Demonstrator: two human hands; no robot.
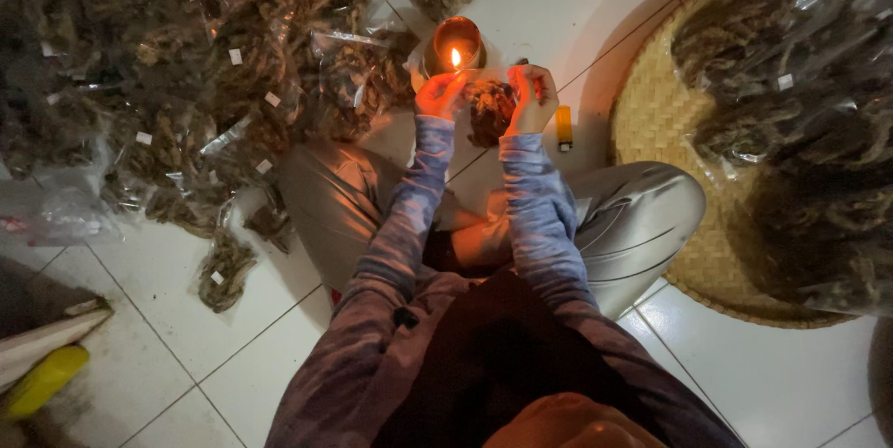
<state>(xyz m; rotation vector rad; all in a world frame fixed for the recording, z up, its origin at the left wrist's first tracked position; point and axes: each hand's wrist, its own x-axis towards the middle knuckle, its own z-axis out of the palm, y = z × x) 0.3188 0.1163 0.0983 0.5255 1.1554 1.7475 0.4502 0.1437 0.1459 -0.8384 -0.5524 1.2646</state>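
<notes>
I sit cross-legged on a white tiled floor. My left hand [439,94] and my right hand [533,97] both grip the top edge of a small clear plastic bag [489,111] filled with dark dried pieces. The bag's edge is held close to a small flame [456,58] burning in a round metal cup [456,41] just beyond my hands. The bag hangs between my wrists, above my knees.
A large heap of filled clear bags [186,85] with small white labels lies at the left. A woven round tray [656,113] at the right carries more dark dried material in plastic [800,122]. A yellow lighter [564,127] lies beside my right hand. A yellow object [42,381] sits bottom left.
</notes>
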